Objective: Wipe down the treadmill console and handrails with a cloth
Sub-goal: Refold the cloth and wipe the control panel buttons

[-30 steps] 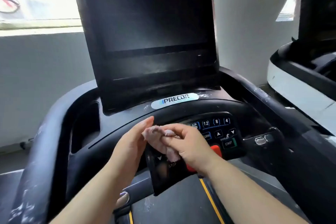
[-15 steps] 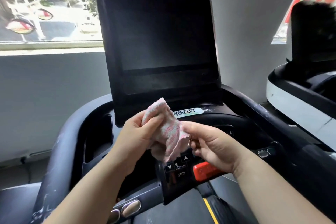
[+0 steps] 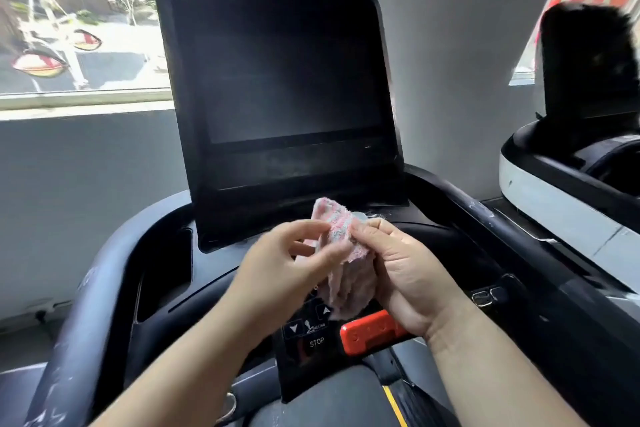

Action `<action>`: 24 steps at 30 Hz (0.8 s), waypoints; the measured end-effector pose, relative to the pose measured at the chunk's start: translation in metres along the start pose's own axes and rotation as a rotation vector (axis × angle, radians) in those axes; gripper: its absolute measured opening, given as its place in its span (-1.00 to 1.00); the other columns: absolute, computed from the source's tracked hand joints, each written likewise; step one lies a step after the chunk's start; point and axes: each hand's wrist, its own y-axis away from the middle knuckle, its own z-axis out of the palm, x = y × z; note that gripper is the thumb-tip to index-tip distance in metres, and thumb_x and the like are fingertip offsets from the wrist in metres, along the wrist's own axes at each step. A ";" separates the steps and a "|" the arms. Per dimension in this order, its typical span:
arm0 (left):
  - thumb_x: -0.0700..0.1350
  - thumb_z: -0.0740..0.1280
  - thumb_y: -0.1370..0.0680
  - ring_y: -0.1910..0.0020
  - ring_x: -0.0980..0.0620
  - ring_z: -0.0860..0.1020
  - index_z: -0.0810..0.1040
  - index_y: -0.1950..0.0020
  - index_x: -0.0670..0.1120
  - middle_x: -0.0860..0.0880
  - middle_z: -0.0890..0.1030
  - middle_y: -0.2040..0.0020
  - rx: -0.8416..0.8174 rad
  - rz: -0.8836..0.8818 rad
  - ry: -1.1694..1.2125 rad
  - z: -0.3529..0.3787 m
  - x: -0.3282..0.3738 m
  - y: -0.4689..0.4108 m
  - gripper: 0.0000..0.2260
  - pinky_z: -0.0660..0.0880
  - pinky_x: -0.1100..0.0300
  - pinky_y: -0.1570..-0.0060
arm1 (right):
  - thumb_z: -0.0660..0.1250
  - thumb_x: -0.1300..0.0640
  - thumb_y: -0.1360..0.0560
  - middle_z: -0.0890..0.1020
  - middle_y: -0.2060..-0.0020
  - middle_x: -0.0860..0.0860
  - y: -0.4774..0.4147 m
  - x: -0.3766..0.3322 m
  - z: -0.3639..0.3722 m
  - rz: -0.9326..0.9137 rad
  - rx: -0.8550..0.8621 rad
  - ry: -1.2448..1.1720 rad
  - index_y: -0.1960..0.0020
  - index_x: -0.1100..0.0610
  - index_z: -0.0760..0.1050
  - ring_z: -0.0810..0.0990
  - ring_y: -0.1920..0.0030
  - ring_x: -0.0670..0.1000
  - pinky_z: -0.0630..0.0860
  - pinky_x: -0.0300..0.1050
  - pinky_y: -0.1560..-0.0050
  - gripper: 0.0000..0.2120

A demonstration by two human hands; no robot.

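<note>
A crumpled pink cloth (image 3: 343, 263) hangs between both my hands, just above the treadmill's button panel (image 3: 311, 343). My left hand (image 3: 287, 274) pinches its left edge with thumb and fingertips. My right hand (image 3: 405, 274) grips the cloth's right side, its fingers curled into the folds. Behind them rises the large dark console screen (image 3: 280, 80), switched off. The left handrail (image 3: 72, 340) curves down on the left and the right handrail (image 3: 512, 253) runs along the right, both black with pale smudges.
A red stop clip (image 3: 367, 336) sits on the panel under my right wrist. A second treadmill (image 3: 568, 191) with a white body stands close on the right. A grey wall and a window (image 3: 79, 21) lie behind the console.
The cloth has gone from bunched in my right hand to spread between both hands. The camera has tilted up, so the whole screen shows now.
</note>
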 end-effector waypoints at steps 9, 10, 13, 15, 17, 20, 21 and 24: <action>-0.09 0.41 -0.51 0.24 0.25 0.61 0.57 -0.04 0.27 0.19 0.69 0.19 0.012 0.071 0.051 0.061 0.024 0.002 -0.75 0.53 0.33 0.14 | 0.45 0.23 -0.26 0.63 0.22 0.21 0.006 -0.032 -0.043 0.050 -0.093 0.025 0.15 0.19 0.56 0.60 0.31 0.10 0.53 -0.05 0.27 -0.83; -0.10 0.45 -0.47 0.18 0.36 0.59 0.53 -0.04 0.31 0.28 0.66 0.14 0.013 0.097 0.003 0.071 0.027 0.003 -0.69 0.46 0.46 0.13 | 0.44 0.25 -0.29 0.64 0.24 0.20 0.006 -0.036 -0.048 0.055 -0.111 0.022 0.13 0.21 0.56 0.61 0.33 0.08 0.55 -0.07 0.30 -0.83; -0.20 0.42 -0.49 0.05 0.20 0.65 0.61 -0.09 0.24 0.21 0.69 0.10 0.114 0.066 0.072 0.090 0.030 -0.001 -0.67 0.55 0.31 0.04 | 0.38 0.35 -0.37 0.64 0.29 0.12 0.008 -0.048 -0.063 0.032 -0.120 0.070 0.18 0.20 0.52 0.61 0.32 -0.01 0.55 -0.16 0.22 -0.90; -0.24 0.36 -0.54 0.05 0.05 0.68 0.68 -0.04 0.13 0.08 0.71 0.10 0.086 0.018 0.156 0.096 0.031 -0.002 -0.73 0.58 0.17 0.02 | 0.32 0.42 -0.44 0.62 0.33 0.09 0.006 -0.051 -0.073 -0.034 -0.022 0.252 0.24 0.16 0.48 0.58 0.31 -0.01 0.54 -0.10 0.17 -0.81; -0.21 0.36 -0.55 0.10 0.00 0.67 0.71 0.02 0.05 0.00 0.71 0.10 0.023 -0.040 0.283 0.097 0.031 -0.001 -0.81 0.54 0.10 0.06 | 0.26 0.39 -0.46 0.55 0.40 0.03 0.003 -0.057 -0.083 -0.152 0.103 0.487 0.27 0.12 0.45 0.50 0.32 -0.02 0.47 -0.09 0.23 -0.77; -0.26 0.34 -0.44 0.12 0.06 0.60 0.67 0.11 0.02 0.02 0.69 0.12 0.163 -0.132 0.295 0.083 0.020 -0.010 -0.79 0.50 0.14 0.09 | 0.17 0.33 -0.49 0.46 0.49 -0.03 0.004 -0.082 -0.089 -0.244 0.141 0.666 0.28 0.08 0.47 0.40 0.44 -0.07 0.37 -0.24 0.44 -0.75; -0.22 0.35 -0.36 0.05 0.11 0.61 0.65 0.05 0.07 0.05 0.68 0.03 0.190 -0.123 0.263 0.078 0.019 -0.014 -0.74 0.51 0.19 0.04 | 0.15 0.32 -0.50 0.45 0.51 -0.01 0.006 -0.093 -0.087 -0.239 0.092 0.722 0.29 0.08 0.49 0.38 0.49 -0.07 0.32 -0.27 0.50 -0.73; -0.03 0.46 -0.22 -0.14 0.22 0.57 0.45 -0.29 0.17 0.13 0.62 -0.18 0.021 -0.058 0.188 0.076 0.030 -0.030 -0.37 0.51 0.20 -0.10 | 0.15 0.31 -0.48 0.47 0.54 -0.01 0.010 -0.120 -0.068 -0.194 -0.199 0.925 0.26 0.12 0.57 0.35 0.60 -0.13 0.27 -0.34 0.59 -0.72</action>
